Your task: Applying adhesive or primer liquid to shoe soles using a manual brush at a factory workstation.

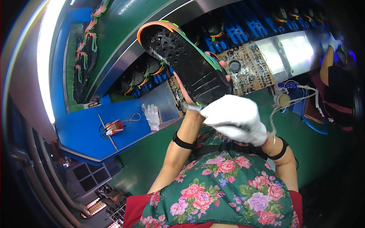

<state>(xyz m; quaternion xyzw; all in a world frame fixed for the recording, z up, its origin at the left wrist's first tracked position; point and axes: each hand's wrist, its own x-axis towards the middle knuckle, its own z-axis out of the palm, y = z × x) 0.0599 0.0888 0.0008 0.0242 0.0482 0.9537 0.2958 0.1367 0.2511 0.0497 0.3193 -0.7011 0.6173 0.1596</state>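
Observation:
My bare left hand (183,89) grips a shoe (182,57) from behind, its thumb along one side and its fingertips showing at the other. The shoe's black underside faces me, with round holes toward the far end and scuffed grooves near the heel. Orange and green trim runs along its edge. My right hand (234,117), in a white glove, is closed just below the heel end. A slim grey tool (192,107) sticks out from the glove's left side, close to the shoe's near edge. The rest of the tool is hidden in the glove.
Behind the shoe runs a metal ledge (287,49) partly covered with taped cardboard (247,68). Blue racks (235,34) hold more shoes beyond. A white glove (152,117) lies beside a blue table (83,136). Another person's gloved hand (334,42) is at far right.

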